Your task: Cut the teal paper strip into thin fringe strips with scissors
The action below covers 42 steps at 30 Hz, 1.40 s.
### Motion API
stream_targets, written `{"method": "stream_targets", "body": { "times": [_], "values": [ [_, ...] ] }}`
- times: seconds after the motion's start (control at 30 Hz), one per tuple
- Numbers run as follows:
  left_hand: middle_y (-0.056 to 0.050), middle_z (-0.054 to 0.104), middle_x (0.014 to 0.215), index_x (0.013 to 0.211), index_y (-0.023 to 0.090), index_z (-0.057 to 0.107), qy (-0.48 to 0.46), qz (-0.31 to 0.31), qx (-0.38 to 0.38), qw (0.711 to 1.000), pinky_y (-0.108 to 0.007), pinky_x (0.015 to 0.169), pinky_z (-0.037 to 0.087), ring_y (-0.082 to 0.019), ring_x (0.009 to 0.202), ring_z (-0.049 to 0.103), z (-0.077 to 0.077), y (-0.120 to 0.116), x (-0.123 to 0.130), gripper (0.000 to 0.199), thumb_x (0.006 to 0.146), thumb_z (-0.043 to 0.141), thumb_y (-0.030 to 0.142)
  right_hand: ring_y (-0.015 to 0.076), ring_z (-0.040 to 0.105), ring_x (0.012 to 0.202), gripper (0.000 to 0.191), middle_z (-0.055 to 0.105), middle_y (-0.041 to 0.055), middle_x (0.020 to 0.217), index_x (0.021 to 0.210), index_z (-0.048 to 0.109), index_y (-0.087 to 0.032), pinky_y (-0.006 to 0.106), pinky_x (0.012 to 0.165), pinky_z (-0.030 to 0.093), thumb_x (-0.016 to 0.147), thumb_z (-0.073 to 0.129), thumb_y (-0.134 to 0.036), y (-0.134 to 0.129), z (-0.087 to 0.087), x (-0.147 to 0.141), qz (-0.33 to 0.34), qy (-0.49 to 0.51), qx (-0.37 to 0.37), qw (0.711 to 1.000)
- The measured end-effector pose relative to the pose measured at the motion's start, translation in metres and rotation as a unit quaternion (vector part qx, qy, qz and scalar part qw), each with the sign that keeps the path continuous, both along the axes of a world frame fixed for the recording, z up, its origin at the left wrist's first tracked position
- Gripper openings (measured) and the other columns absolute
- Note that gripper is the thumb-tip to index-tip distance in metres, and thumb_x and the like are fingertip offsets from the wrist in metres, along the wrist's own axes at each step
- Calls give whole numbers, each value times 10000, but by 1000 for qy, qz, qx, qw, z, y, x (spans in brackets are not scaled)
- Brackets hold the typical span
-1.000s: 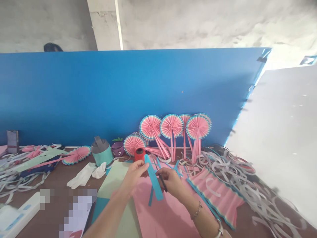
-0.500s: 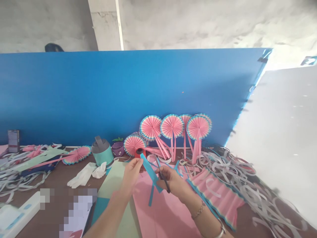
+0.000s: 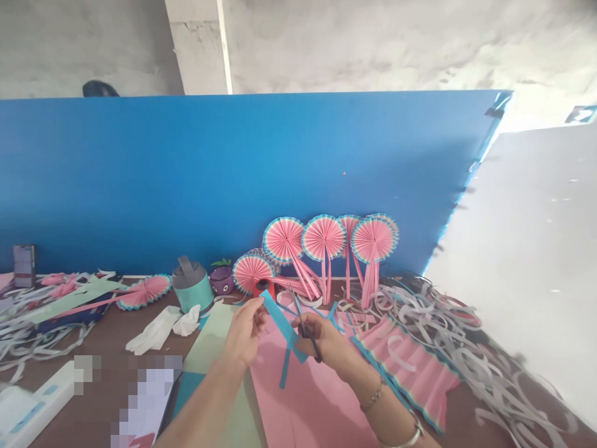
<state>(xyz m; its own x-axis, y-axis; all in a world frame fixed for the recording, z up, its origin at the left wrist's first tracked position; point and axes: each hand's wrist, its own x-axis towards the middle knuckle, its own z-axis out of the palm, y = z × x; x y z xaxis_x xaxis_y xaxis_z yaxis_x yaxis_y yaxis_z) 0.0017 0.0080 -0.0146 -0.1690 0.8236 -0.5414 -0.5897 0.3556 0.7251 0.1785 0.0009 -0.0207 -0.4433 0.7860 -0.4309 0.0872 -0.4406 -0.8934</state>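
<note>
My left hand (image 3: 246,326) has its fingers curled, with thumb and forefinger at the upper end of a blue paper strip (image 3: 278,318). The strip slants down to my right hand (image 3: 321,339), which grips dark-handled scissors (image 3: 318,352) with the blades pointing up and away. My right fingers also touch the strip's lower end. A narrow blue paper piece (image 3: 284,370) hangs or lies just below it; I cannot tell which. Beneath both hands lies pink paper (image 3: 317,404), with pale green paper (image 3: 252,404) to its left.
Pink pleated paper fans (image 3: 324,238) lean against a blue partition (image 3: 209,168). A pleated pink sheet (image 3: 410,367) and tangled white strips (image 3: 443,317) lie right. To the left are a teal cup (image 3: 193,291), a purple pot (image 3: 221,281), white gloves (image 3: 156,330) and a phone (image 3: 24,266).
My left hand has shifted slightly left and its fingers have moved to the strip's edge, baring more of the strip's upper end. My right hand and the scissors look almost unmoved.
</note>
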Motion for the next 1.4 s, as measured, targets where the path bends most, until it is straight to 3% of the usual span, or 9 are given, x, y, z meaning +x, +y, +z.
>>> {"method": "stream_targets", "body": {
  "times": [0.13,0.3,0.37,0.5,0.63,0.73,0.83,1.03,1.4],
  "values": [
    [4,500,683,814,106,479,-79,66,-54,993,-112,447,392,-60,597,553,7,4,2,105,774,576,114,31,375,534,472,432,-11,659,1021,478,-64,151,479,290,585,576,-217,0,1,1,-7,-11,1,1000],
    [54,319,553,711,125,347,-194,36,-79,977,-111,307,130,4,365,262,6,6,-2,160,828,452,97,30,388,544,468,442,-8,666,1020,481,-58,152,501,307,587,578,-208,-1,-1,1,0,-8,12,1000],
    [51,352,577,735,120,367,-213,15,-76,974,-108,316,126,9,371,245,5,6,-2,186,867,470,200,32,387,536,471,438,-12,653,1016,478,-55,155,500,308,579,574,-202,-1,0,0,-7,-3,11,1000],
    [9,501,773,897,130,475,-93,-144,-31,985,-120,368,202,-16,498,398,6,0,1,506,673,676,536,32,380,526,500,431,-19,649,1013,461,-54,157,495,304,559,588,-224,1,4,-3,-67,18,6,998],
    [-15,501,729,778,101,470,85,-278,-5,957,-141,460,257,-40,575,420,4,-7,7,513,547,767,449,16,351,535,512,406,-27,663,998,449,-65,145,496,289,540,607,-231,2,8,-4,-114,28,3,993],
    [-33,516,718,751,99,482,129,-249,26,959,-173,557,326,-78,663,472,-1,-8,5,410,615,697,421,45,428,578,518,449,-6,698,1019,440,-65,150,509,310,570,626,-242,2,8,-2,-82,20,17,996],
    [-61,566,858,822,106,498,136,-206,52,968,-222,716,397,-126,821,527,0,-4,-1,379,679,639,427,81,498,656,555,502,36,775,1082,422,-62,147,505,306,650,657,-321,2,5,4,11,-2,27,1000],
    [-64,565,885,844,111,447,52,-131,62,988,-283,830,438,-166,866,546,12,2,-11,481,591,725,411,34,414,686,699,474,48,814,1136,441,-45,142,597,336,687,670,-530,1,-7,14,145,-28,45,988],
    [-62,569,794,848,103,444,40,-113,49,992,-286,757,480,-204,850,584,2,3,-13,489,586,733,397,42,442,659,810,474,40,761,1118,467,-33,154,601,375,585,708,-592,-1,-8,7,155,-45,7,987]
  ]
}}
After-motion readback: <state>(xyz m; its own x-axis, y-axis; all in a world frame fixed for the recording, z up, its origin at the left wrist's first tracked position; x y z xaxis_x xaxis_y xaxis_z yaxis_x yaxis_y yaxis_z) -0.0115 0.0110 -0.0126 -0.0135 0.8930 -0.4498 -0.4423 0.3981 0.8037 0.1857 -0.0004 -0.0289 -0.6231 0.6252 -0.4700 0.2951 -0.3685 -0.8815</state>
